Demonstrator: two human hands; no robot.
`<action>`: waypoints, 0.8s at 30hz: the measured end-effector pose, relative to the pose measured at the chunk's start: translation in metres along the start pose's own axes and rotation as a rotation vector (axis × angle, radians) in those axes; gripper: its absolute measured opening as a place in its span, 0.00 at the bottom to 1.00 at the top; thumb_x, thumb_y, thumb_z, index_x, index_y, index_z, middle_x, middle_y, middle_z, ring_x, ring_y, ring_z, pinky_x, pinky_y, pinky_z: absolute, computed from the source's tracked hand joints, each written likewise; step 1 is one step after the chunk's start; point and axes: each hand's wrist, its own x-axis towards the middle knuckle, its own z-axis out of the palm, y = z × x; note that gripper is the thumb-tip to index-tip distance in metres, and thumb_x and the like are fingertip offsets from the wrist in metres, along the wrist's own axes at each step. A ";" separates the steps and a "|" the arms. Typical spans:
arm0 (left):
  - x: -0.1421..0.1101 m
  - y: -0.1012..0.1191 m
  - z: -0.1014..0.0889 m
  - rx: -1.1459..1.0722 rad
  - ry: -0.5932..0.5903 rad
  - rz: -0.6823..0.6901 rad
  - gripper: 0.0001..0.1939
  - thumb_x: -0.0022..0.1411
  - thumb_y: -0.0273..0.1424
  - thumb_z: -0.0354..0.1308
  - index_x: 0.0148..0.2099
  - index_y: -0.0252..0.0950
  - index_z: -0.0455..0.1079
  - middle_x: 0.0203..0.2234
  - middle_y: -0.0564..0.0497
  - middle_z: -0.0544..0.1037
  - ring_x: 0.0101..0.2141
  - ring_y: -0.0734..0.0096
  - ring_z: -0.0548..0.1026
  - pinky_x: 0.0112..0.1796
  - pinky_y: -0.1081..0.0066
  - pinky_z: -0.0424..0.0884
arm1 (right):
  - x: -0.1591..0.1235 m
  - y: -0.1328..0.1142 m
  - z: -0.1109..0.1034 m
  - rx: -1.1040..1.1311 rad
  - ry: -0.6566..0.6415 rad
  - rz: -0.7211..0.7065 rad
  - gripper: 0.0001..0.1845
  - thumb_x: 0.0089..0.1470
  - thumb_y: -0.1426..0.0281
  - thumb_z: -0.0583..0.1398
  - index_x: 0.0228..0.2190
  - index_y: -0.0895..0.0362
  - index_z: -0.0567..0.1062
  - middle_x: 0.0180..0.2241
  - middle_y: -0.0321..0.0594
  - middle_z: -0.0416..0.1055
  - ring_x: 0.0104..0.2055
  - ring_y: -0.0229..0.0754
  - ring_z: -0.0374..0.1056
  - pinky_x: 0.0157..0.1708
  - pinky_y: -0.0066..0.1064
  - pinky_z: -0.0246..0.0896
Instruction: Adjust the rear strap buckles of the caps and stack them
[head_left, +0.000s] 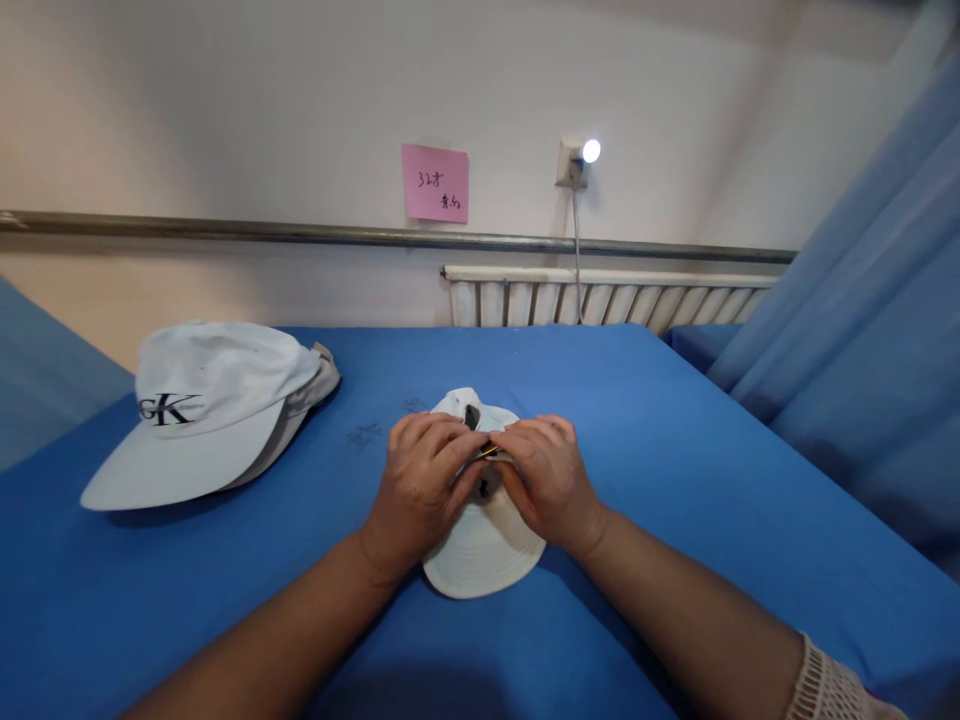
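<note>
A white cap (pixel 484 545) lies on the blue cloth in front of me, its brim toward me. My left hand (pixel 420 485) and my right hand (pixel 551 480) both rest on top of it, fingers curled and pinching its back strap where a small dark buckle and a bit of yellow show. The hands hide most of the crown.
A pile of white caps with a black logo (pixel 202 415) sits at the left on the blue-covered table (pixel 675 470). Behind are a wall rail, a pink note (pixel 435 183), a radiator (pixel 607 298) and a plugged-in light. A blue curtain (pixel 870 330) hangs at the right.
</note>
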 end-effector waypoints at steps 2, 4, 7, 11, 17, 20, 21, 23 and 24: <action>0.000 -0.001 0.000 0.031 0.004 0.018 0.09 0.64 0.28 0.60 0.47 0.37 0.72 0.38 0.46 0.78 0.45 0.55 0.72 0.50 0.51 0.64 | 0.000 0.001 0.000 -0.018 -0.007 -0.010 0.14 0.62 0.74 0.57 0.49 0.56 0.70 0.43 0.44 0.77 0.49 0.46 0.70 0.53 0.43 0.55; -0.001 -0.003 0.001 0.044 0.011 0.027 0.08 0.64 0.28 0.61 0.46 0.38 0.73 0.37 0.46 0.79 0.45 0.55 0.73 0.50 0.51 0.65 | 0.000 0.001 0.000 -0.023 -0.011 0.000 0.13 0.62 0.74 0.57 0.49 0.57 0.70 0.43 0.44 0.78 0.49 0.46 0.70 0.53 0.42 0.55; -0.001 -0.003 0.001 0.049 0.015 0.034 0.08 0.64 0.29 0.60 0.46 0.37 0.73 0.37 0.46 0.79 0.44 0.57 0.73 0.50 0.52 0.65 | -0.002 0.001 0.001 -0.022 -0.012 0.014 0.14 0.62 0.73 0.56 0.49 0.57 0.71 0.43 0.45 0.78 0.49 0.46 0.71 0.53 0.42 0.55; -0.001 -0.004 0.002 0.054 0.017 0.040 0.08 0.64 0.29 0.61 0.45 0.37 0.74 0.36 0.46 0.79 0.44 0.56 0.73 0.50 0.51 0.66 | -0.003 0.001 0.001 -0.034 -0.012 0.013 0.13 0.64 0.72 0.55 0.49 0.56 0.71 0.42 0.45 0.78 0.49 0.46 0.71 0.53 0.43 0.56; -0.002 -0.004 0.003 0.049 0.035 0.049 0.07 0.63 0.29 0.62 0.44 0.37 0.75 0.36 0.46 0.79 0.45 0.55 0.73 0.50 0.51 0.66 | -0.001 -0.001 0.000 -0.031 0.014 0.045 0.11 0.64 0.72 0.55 0.47 0.55 0.72 0.46 0.45 0.76 0.54 0.48 0.68 0.52 0.43 0.58; -0.002 -0.003 0.004 0.053 0.040 0.041 0.06 0.63 0.29 0.62 0.44 0.38 0.75 0.40 0.44 0.78 0.47 0.54 0.72 0.51 0.52 0.66 | 0.001 -0.003 0.000 -0.036 0.031 0.038 0.11 0.64 0.72 0.55 0.46 0.55 0.73 0.46 0.44 0.77 0.54 0.47 0.68 0.53 0.44 0.57; -0.002 -0.003 0.004 0.056 0.044 0.035 0.06 0.63 0.29 0.62 0.44 0.38 0.75 0.42 0.44 0.77 0.49 0.53 0.71 0.52 0.52 0.66 | 0.001 -0.003 -0.001 -0.036 0.035 0.035 0.10 0.64 0.73 0.55 0.46 0.55 0.73 0.45 0.44 0.77 0.53 0.47 0.69 0.54 0.43 0.56; -0.002 -0.002 0.004 0.059 0.055 0.029 0.07 0.63 0.28 0.62 0.44 0.39 0.75 0.47 0.42 0.75 0.51 0.53 0.70 0.52 0.52 0.65 | 0.002 -0.004 -0.001 -0.037 0.038 0.033 0.10 0.64 0.73 0.55 0.45 0.55 0.73 0.44 0.44 0.78 0.53 0.46 0.69 0.54 0.43 0.56; -0.002 -0.002 0.005 0.061 0.061 0.030 0.07 0.62 0.28 0.62 0.44 0.39 0.75 0.49 0.42 0.74 0.52 0.53 0.70 0.53 0.52 0.65 | 0.002 -0.004 -0.001 -0.038 0.038 0.032 0.09 0.64 0.73 0.55 0.45 0.55 0.73 0.44 0.44 0.78 0.52 0.46 0.70 0.54 0.43 0.55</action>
